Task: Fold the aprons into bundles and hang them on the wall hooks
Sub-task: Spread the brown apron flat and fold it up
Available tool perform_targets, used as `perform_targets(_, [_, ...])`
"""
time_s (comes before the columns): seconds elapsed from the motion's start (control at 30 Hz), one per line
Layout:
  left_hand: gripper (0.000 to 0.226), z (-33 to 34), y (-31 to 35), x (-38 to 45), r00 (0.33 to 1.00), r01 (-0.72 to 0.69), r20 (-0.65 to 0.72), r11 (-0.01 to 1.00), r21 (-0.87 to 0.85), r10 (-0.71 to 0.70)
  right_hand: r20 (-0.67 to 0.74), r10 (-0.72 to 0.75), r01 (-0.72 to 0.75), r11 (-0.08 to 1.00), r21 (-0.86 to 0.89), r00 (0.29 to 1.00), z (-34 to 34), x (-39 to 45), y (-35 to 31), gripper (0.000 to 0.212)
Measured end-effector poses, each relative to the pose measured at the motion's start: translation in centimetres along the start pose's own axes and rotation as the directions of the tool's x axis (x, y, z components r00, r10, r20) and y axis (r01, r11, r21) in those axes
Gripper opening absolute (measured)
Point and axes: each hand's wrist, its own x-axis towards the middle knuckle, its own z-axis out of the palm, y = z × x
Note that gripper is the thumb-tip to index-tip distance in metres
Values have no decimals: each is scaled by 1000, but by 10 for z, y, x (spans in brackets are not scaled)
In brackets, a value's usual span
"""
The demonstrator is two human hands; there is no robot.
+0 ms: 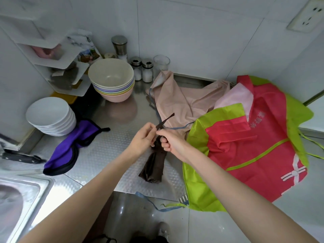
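Observation:
A brown apron (154, 165) is rolled into a narrow bundle, its lower end resting on the steel counter (108, 148). My left hand (144, 138) and my right hand (169, 140) hold its upper end, and both pinch the brown strap (165, 120) that sticks up between them. A beige apron (182, 100) with blue ties lies crumpled behind the bundle. To the right, a red and lime-green apron (249, 148) is spread out and hangs over the counter edge. A purple apron (70, 148) with black trim lies on the left. No wall hooks are in view.
Stacked pastel bowls (112, 79) and white bowls (50, 116) stand at the left back, with shakers (142, 70) and a glass (161, 63) near the wall. A knife (21, 157) lies by the sink (19, 195). A corner shelf (57, 64) stands on the left.

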Motion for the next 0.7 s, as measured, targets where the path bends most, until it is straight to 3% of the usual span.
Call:
perform_targets(0.13, [22, 0, 3, -2, 992, -125, 60, 959, 253, 113, -59, -119, 122, 991, 45, 991, 8, -9, -7, 35])
perform_targets(0.23, [15, 1, 8, -4, 993, -110, 73, 947, 300, 92, -143, -136, 154, 981, 122, 980, 7, -13, -7, 37])
perform_targets(0.43, [20, -2, 11, -7, 999, -8, 43, 984, 175, 0, -90, -194, 207, 962, 176, 977, -4, -30, -3, 28])
perform_targets(0.53, [18, 0, 15, -10, 997, 60, 49, 997, 57, -63, 14, -253, 246, 953, 178, 967, -12, -39, -5, 24])
perform_targets(0.6, [18, 0, 18, -12, 988, 134, 89, 986, -95, -125, 78, -298, 291, 952, 89, 951, -17, -45, -9, 17])
perform_targets(0.7, [31, -2, 26, -15, 955, 277, 181, 924, -263, -235, 46, -363, 365, 907, -212, 930, -16, -52, -18, 15])
